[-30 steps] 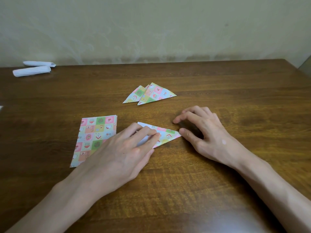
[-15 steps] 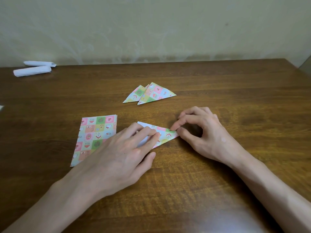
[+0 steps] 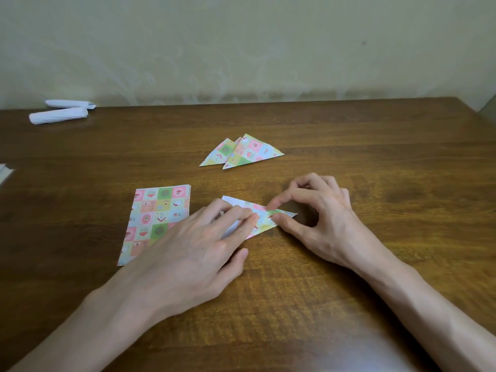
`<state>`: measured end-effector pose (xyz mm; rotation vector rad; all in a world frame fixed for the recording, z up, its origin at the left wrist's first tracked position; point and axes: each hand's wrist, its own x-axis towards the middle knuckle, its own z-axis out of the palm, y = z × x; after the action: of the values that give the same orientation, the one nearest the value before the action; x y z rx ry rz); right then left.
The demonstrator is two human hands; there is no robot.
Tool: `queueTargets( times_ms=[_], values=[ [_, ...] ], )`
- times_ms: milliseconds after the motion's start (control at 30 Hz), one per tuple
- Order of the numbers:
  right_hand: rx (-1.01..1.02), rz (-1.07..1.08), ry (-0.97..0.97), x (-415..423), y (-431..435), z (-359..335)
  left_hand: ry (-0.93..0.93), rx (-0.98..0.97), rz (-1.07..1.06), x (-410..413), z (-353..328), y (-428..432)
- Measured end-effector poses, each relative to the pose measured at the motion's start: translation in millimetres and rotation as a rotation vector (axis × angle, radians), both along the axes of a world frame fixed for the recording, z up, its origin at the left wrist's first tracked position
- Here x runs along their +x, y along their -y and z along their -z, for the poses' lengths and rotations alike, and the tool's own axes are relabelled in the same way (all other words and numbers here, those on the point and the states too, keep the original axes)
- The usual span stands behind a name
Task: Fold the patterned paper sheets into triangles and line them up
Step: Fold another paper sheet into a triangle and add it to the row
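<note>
Your left hand [image 3: 193, 253] lies flat, fingers straight and together, pressing down the left part of the folded sheet [image 3: 263, 222] on the table [image 3: 349, 304]. Your right hand [image 3: 322, 218] is curled, with thumb and forefinger pinching that sheet's pointed right corner. The sheet lies between your hands, just right of the stack of sheets [image 3: 158, 210] and nearer to you than the two finished triangles [image 3: 249, 153], which overlap each other.

Expect the paper to be very light and thin. It probably keeps a crease once pressed, but it will skate over the smooth wood if nothing pins it. Keep one flat hand on it as an anchor and work with the other at a corner or along an edge, where a fingertip can get under the layer. Pinch gently, because a hard tug at the tip could crumple or tear it. The plain white underside shows at the far left edge, so the layers do not yet look fully closed.

No brand, label or readable writing shows anywhere. The pattern is small coloured squares with tiny pictures, hearts among them, too small to make out further. Two white paper rolls [image 3: 59, 115] at the far left carry no visible marks.
</note>
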<state>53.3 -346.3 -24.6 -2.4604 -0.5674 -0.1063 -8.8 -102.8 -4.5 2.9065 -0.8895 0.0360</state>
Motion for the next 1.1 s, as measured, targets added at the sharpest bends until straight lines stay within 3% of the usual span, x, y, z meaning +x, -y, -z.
queueTargets(
  times_ms=[700, 1100],
  values=[
    [-0.056, 0.095, 0.055, -8.2, -16.4, 5.3, 0.032, 0.026, -0.013, -2.8, 0.5, 0.3],
    [-0.090, 0.125, 0.084, -13.4, -22.4, 6.6, -0.050, -0.019, -0.028, -2.9, -0.9, -1.5]
  ],
)
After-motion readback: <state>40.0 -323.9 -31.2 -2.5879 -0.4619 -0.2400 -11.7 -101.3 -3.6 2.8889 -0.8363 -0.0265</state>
